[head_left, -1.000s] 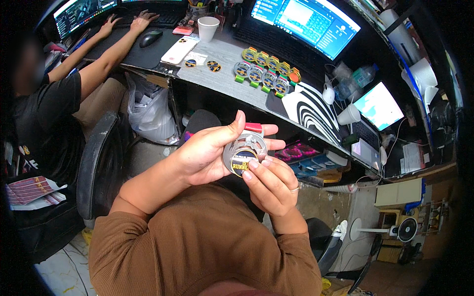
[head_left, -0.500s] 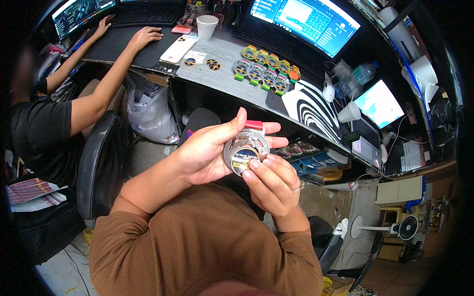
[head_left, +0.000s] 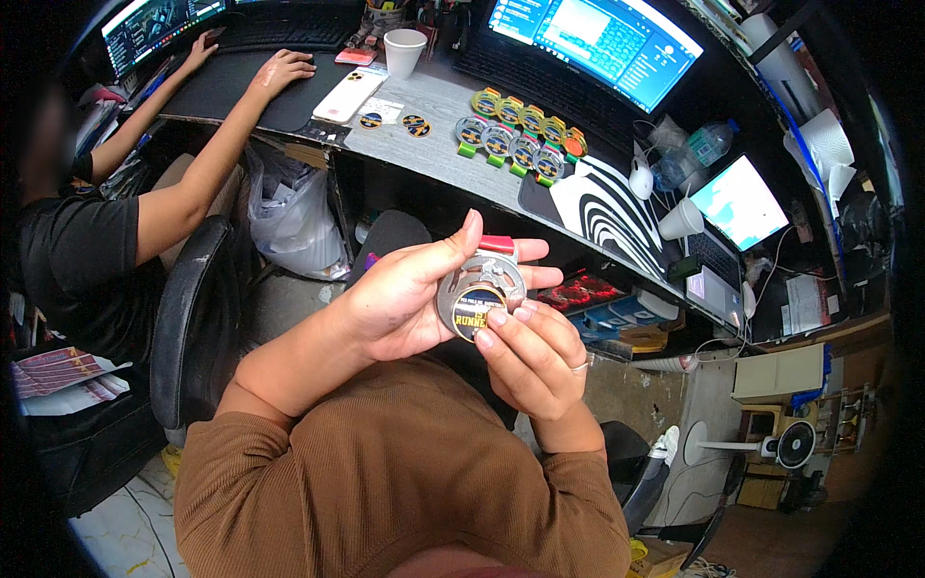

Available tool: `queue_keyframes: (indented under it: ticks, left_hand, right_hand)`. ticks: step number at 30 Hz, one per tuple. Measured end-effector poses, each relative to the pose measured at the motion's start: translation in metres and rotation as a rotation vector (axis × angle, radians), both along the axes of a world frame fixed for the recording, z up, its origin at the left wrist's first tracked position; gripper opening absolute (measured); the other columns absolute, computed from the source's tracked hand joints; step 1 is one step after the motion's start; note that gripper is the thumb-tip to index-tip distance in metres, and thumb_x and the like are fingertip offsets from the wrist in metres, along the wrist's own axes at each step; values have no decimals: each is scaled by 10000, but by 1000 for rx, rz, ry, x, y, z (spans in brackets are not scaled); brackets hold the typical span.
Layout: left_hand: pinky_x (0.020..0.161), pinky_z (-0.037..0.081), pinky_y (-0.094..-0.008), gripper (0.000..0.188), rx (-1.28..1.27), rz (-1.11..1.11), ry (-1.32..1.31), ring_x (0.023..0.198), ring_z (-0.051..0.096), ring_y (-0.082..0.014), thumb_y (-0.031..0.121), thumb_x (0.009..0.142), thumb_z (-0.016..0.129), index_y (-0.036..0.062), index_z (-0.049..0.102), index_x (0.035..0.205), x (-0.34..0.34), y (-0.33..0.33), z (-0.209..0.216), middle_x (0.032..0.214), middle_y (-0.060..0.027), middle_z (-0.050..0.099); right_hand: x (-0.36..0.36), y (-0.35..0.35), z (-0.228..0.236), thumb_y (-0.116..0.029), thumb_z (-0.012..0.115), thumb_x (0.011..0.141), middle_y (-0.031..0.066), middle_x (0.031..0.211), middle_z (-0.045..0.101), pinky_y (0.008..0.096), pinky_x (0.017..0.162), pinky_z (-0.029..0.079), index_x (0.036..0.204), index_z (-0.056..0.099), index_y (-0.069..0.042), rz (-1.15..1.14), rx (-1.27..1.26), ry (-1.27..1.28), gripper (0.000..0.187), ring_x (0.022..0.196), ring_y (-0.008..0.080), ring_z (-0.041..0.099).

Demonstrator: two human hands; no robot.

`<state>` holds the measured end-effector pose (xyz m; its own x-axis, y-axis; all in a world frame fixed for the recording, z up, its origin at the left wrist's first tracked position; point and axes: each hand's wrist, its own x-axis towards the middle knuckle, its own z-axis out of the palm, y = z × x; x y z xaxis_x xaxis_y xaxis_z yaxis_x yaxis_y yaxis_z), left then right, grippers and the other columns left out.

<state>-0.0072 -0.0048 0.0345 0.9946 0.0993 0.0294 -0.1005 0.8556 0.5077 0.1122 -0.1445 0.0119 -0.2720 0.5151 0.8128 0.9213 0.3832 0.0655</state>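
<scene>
My left hand point(head_left: 390, 299) cradles a silver-coloured medal point(head_left: 503, 274) on its palm and fingers, thumb raised at the medal's far left. A red ribbon point(head_left: 497, 243) passes through the top of the medal. In my right hand point(head_left: 541, 364), fingertips and thumb pinch a round black-and-gold sticker point(head_left: 470, 314) by its right edge. The sticker overlaps the lower left of the medal's face; whether it is stuck down I cannot tell. Beyond my hands, two rows of gold and silver medals point(head_left: 523, 146) with ribbons lie on the desk.
Two round stickers point(head_left: 416, 126) lie on the grey desk point(head_left: 438, 159), near a white phone point(head_left: 348, 96) and foam cup point(head_left: 404, 54). A striped black-and-white sheet point(head_left: 609, 218) hangs over the desk edge. On the left, a co-worker's arms point(head_left: 207, 188) reach to another desk.
The sticker has tilted slightly and shifted a little in my right fingers against the medal. My left hand stays nearly still.
</scene>
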Motion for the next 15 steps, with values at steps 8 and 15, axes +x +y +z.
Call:
queue_keyframes:
  ticks: [8,15]
  left_hand:
    - [945,481,-373,612,-46,4,9,1117,566,-264,453,1001,275,-34,380,1358,-1,-1,1,1321,-224,485]
    - [950,478,-367,617,-49,12,20,1109,570,-262,459,998,279,-34,385,1354,-1,-1,0,1313,-224,491]
  right_hand:
    - [-1,3,1,-79,694,723,84,1050,648,351,811,553,981,687,-47,-3,25,11,260,987,221,562]
    - [-1,4,1,-68,689,714,84,1048,650,347,804,555,972,690,-42,-15,22,5,259,983,222,564]
